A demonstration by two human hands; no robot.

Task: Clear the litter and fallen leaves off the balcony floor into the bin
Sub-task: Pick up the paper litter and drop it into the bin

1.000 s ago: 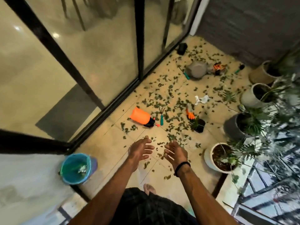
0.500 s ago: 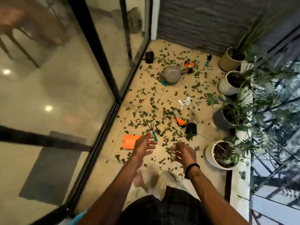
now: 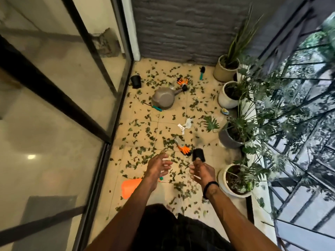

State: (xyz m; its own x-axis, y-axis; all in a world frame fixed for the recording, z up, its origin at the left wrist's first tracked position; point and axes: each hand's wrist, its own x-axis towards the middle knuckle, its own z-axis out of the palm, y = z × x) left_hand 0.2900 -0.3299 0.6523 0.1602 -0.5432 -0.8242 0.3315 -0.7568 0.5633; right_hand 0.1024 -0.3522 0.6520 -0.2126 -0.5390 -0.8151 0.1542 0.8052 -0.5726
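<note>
Tiled balcony floor under scattered leaves, gloves, watering can.

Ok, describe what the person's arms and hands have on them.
Both forearms are bare, with no sleeves or gloves on the left hand or right hand. The right wrist wears a thin black band. No rings or watch show.

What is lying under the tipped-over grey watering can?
A teal-handled tool pokes out from beneath the watering can at its near-left edge, with leaves scattered round it. The tool's working end is covered by the can.
</note>
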